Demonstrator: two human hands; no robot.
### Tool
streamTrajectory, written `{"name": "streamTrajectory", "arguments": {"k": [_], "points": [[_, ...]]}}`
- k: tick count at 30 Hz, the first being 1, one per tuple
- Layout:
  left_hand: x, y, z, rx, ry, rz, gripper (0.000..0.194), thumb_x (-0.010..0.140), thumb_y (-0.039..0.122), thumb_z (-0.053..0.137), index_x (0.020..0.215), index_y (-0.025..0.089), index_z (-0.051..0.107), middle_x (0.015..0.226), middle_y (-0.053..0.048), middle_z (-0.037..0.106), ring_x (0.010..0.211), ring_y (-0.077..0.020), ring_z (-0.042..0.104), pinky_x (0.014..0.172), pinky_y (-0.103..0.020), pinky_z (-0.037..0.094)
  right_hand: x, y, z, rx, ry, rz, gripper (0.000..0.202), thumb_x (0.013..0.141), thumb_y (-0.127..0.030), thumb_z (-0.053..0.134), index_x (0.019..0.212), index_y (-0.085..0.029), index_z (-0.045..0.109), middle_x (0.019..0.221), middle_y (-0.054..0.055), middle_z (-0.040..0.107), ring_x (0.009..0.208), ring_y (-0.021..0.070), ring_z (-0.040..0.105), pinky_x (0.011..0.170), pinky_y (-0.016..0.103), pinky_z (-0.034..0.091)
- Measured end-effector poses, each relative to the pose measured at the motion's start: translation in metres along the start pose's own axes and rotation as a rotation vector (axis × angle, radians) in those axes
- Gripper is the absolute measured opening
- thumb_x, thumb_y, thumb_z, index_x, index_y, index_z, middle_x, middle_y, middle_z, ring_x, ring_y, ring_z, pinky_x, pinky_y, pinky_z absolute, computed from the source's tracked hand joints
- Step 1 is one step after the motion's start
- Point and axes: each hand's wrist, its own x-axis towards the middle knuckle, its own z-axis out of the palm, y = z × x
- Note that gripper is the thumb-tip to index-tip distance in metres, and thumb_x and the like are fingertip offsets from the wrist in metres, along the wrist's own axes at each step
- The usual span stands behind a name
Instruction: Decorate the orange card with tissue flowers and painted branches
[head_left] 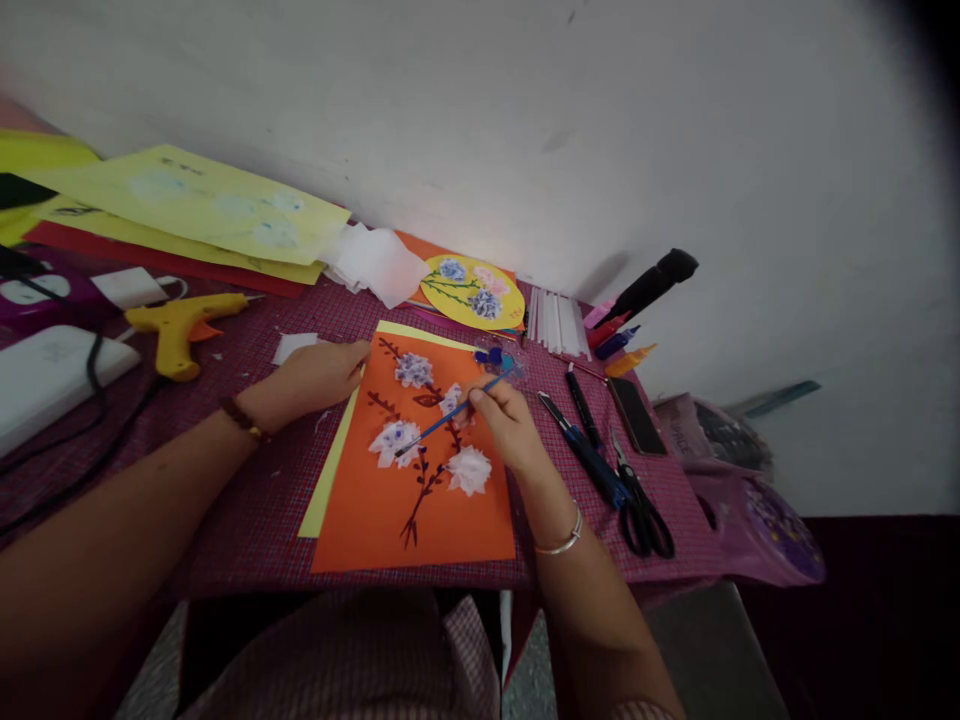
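An orange sheet of paper [375, 520] carries several crumpled tissue flowers on drawn dark stems. Some petals are dabbed purple; the lower right flower [469, 470] is nearly white. In my right hand [506, 420], closed over the sheet, is a thin blue paintbrush [442, 421]. Its bristles touch, or hover just over, the lower left flower [384, 440]. My left hand [326, 368] has its fingers closed together at the sheet's upper left edge. Beneath lies a yellow sheet [321, 500]. A paint palette [517, 372] with blue paint stands beyond my right hand.
To the right lie a blue cutter [589, 460], scissors [637, 505], a black pen [583, 402] and a phone [636, 412]. A yellow glue gun [176, 328] and cables are at left. White glue sticks [556, 322] and tissue papers [379, 262] lie near the wall.
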Motion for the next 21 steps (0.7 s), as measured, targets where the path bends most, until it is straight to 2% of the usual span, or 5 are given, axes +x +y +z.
{"name": "streamTrajectory", "arguments": {"k": [4,6,11,18,21], "points": [[0.001,-0.001,0.002,0.001,0.002,-0.004,0.036,0.096,0.033,0.031,0.108,0.018,0.061,0.097,-0.015,0.076,0.085,-0.0309,0.073,0.063,-0.035,0.040,-0.002,0.002,0.008,-0.056,-0.105,-0.003,0.034,0.091,-0.056,0.061,0.085,-0.022,0.064,0.072,0.001,0.066,0.064,0.0149,0.063,0.062,0.029,0.053],[0.001,-0.002,0.003,0.000,-0.002,-0.006,0.036,0.095,0.033,0.032,0.109,0.018,0.061,0.097,-0.015,0.076,0.084,-0.0309,0.073,0.063,-0.035,0.041,-0.001,0.003,0.004,-0.072,-0.087,-0.018,0.033,0.092,-0.054,0.061,0.085,-0.022,0.064,0.071,0.001,0.066,0.063,0.0149,0.063,0.061,0.029,0.053],[0.004,-0.006,0.005,-0.007,-0.012,-0.007,0.036,0.095,0.033,0.032,0.110,0.017,0.062,0.096,-0.015,0.075,0.083,-0.0297,0.072,0.067,-0.035,0.044,0.003,-0.002,-0.016,-0.046,0.063,-0.061,0.031,0.091,-0.052,0.063,0.081,-0.022,0.061,0.064,-0.001,0.066,0.058,0.0139,0.062,0.060,0.029,0.053],[0.005,-0.006,0.007,0.002,-0.014,-0.005,0.039,0.094,0.032,0.031,0.113,0.017,0.062,0.096,-0.016,0.075,0.086,-0.0340,0.072,0.069,-0.039,0.046,0.005,0.002,-0.013,-0.053,-0.019,-0.003,0.030,0.089,-0.050,0.063,0.080,-0.022,0.060,0.063,-0.002,0.064,0.058,0.0132,0.062,0.061,0.029,0.053],[0.005,-0.005,0.006,0.011,-0.023,-0.011,0.041,0.094,0.033,0.031,0.116,0.017,0.062,0.099,-0.017,0.075,0.088,-0.0349,0.072,0.071,-0.040,0.046,0.007,0.004,-0.013,-0.036,0.006,-0.013,0.027,0.089,-0.047,0.063,0.081,-0.022,0.060,0.065,-0.002,0.064,0.059,0.0134,0.062,0.061,0.029,0.053]]}}
